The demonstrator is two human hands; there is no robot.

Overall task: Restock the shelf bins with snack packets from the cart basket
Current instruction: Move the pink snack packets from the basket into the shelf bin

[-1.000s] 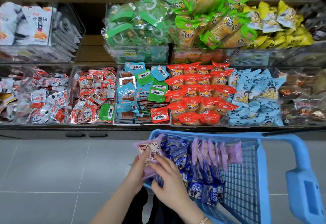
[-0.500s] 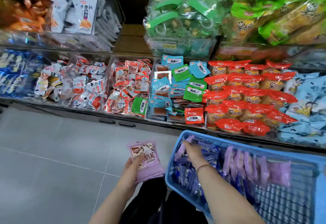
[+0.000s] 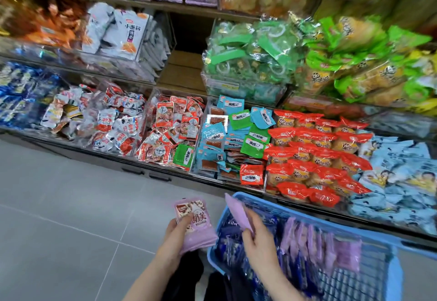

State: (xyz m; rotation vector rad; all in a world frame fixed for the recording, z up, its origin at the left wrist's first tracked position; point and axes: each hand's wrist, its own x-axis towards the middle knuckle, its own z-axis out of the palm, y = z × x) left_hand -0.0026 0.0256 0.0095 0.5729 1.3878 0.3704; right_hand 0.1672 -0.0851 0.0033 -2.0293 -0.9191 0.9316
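Shelving (image 3: 189,8) fills the whole top half, with clear bins (image 3: 149,101) full of snacks: red packs (image 3: 314,158) on the right, silver-and-red ones (image 3: 113,125) further left. Grey floor tiles (image 3: 71,229) are below that, bottom left.

The blue cart basket (image 3: 398,277) sits bottom right. A row of purple packets (image 3: 319,244) stands on edge inside it, with dark blue packets (image 3: 231,241) next to them on the left.

The left hand (image 3: 175,234) is outside the basket, just left of it and over the floor. It's gripping a small stack of pink packets (image 3: 196,220), thumb laid across the printed front and fingers curled behind. Most of the stack sticks out up and to the right of the grip.

The right hand (image 3: 257,236) is over the basket's near-left corner, pinching the bottom end of one purple packet (image 3: 237,210) between thumb and fingertips. The packet pokes up and left from the fingers, clear above the rim. It's a bit motion-blurred.

Compared with half a second ago, the right hand was down among the basket packets and now has this one lifted out. The left hand's stack is in about the same place. The view has also tipped up, so more of the top shelf shows.
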